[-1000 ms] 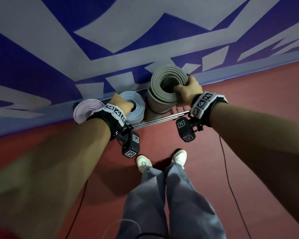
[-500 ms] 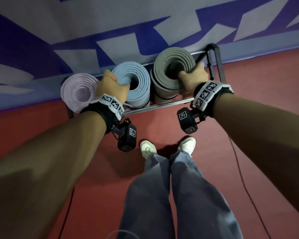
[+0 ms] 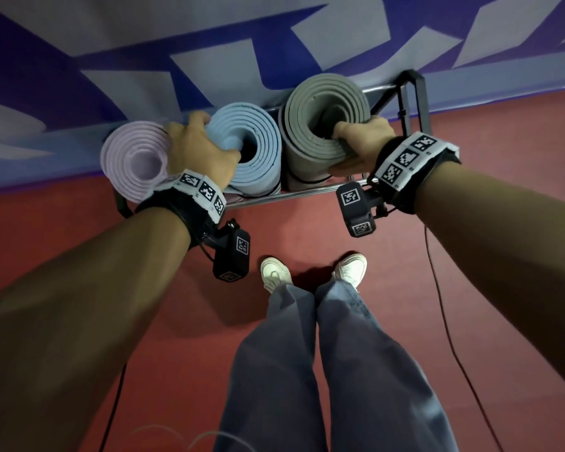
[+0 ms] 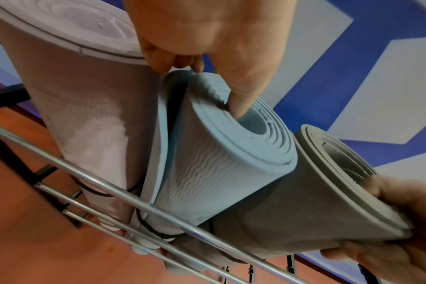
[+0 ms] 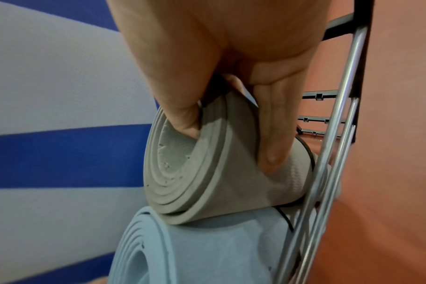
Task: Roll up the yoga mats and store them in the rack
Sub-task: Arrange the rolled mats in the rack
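Three rolled yoga mats stand upright side by side in a metal rack [image 3: 274, 199] against the wall: a lilac mat [image 3: 131, 161] on the left, a blue mat [image 3: 258, 151] in the middle, a grey mat [image 3: 310, 125] on the right. My left hand [image 3: 196, 148] grips the top rim of the blue mat [image 4: 231, 153], thumb inside the roll's hollow. My right hand [image 3: 362, 141] grips the top rim of the grey mat [image 5: 207, 173], thumb inside its hollow and fingers on the outer side. The mats' lower ends are hidden behind the rack's chrome rails [image 4: 134, 201].
The rack's black end frame [image 3: 415, 99] rises right of the grey mat. A blue and white patterned wall [image 3: 274, 34] is directly behind. Red floor [image 3: 307, 230] lies in front, where my feet in white shoes [image 3: 274, 272] stand. Thin cables [image 3: 444, 321] trail on the floor.
The grey mat has sunk lower into the rack beside the blue one, with my right hand following it down. The view has drawn closer to the rack. My left hand stays on the blue mat.
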